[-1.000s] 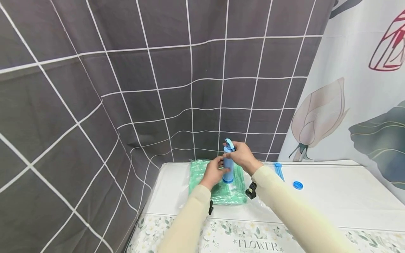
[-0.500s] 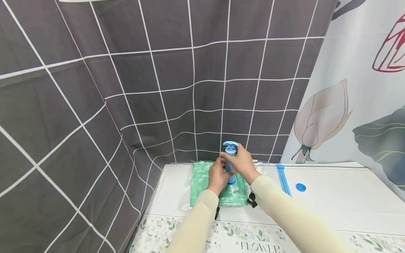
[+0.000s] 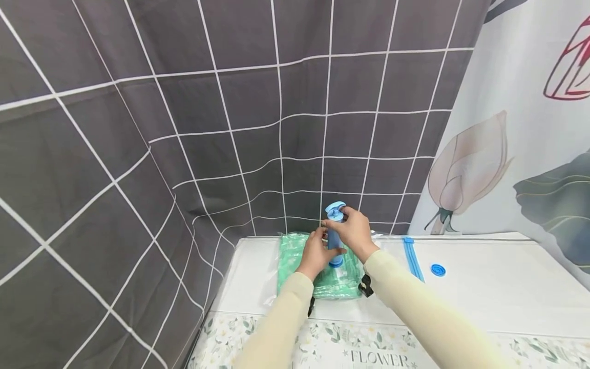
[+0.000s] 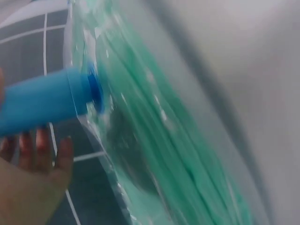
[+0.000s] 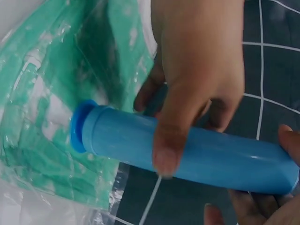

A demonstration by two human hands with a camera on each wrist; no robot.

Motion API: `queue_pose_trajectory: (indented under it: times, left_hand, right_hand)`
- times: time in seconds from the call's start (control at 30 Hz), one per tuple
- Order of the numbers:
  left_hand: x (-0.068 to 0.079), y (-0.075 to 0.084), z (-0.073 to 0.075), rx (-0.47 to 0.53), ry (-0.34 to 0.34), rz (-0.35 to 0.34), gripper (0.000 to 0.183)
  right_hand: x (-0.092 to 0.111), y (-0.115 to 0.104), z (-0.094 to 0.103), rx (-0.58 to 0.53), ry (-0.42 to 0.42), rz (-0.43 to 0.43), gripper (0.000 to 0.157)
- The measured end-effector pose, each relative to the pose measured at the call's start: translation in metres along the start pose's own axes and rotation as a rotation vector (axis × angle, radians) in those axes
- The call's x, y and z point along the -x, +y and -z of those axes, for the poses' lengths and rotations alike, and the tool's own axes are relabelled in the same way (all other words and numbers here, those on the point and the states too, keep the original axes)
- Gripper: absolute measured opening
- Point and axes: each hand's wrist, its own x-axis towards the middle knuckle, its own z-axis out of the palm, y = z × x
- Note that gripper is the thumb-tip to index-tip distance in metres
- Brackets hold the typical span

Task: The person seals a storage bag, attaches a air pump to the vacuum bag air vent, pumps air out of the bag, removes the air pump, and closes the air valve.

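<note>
A light-blue hand pump (image 3: 334, 240) stands upright on a clear plastic bag with green folded contents (image 3: 288, 259). Its darker blue base ring (image 5: 83, 125) meets the bag's surface. My left hand (image 3: 316, 252) holds the pump's lower barrel, its thumb (image 5: 167, 145) laid across the tube in the right wrist view. Higher up, my right hand (image 3: 357, 233) grips the barrel just under the pale blue handle (image 3: 335, 207). Only parts of the right hand's fingers (image 5: 290, 140) show at the right wrist view's edge.
A round blue cap (image 3: 438, 270) lies on the white table (image 3: 498, 287) at the right. Beside my right forearm lies a blue zip strip (image 3: 413, 258) on clear plastic. A dark curtain with white grid lines (image 3: 258, 169) hangs close behind and at the left.
The pump's handle has turned, from edge-on to broadside and then to a slant. My right hand's fingers have shifted around the top of the barrel. The left hand still holds the barrel.
</note>
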Motion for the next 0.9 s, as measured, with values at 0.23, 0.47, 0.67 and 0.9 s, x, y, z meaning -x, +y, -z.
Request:
queue_pose_trajectory:
  times: [0.23, 0.47, 0.67, 0.9]
  left_hand:
    - [-0.013, 0.004, 0.021, 0.233, -0.152, 0.027, 0.085]
    - [-0.013, 0.003, 0.024, 0.259, -0.294, 0.042, 0.058]
    - [-0.009, -0.003, 0.019, 0.22, -0.168, 0.052, 0.055]
    - [-0.004, 0.001, 0.013, 0.109, -0.029, 0.052, 0.05]
  right_hand:
    - [-0.011, -0.007, 0.012, -0.03, -0.117, -0.027, 0.07]
    - [-0.012, -0.007, 0.015, -0.218, -0.25, -0.145, 0.078]
    - [-0.006, 0.0, 0.007, -0.246, -0.257, -0.062, 0.072]
    - [0.009, 0.003, -0.008, -0.231, -0.108, -0.048, 0.072]
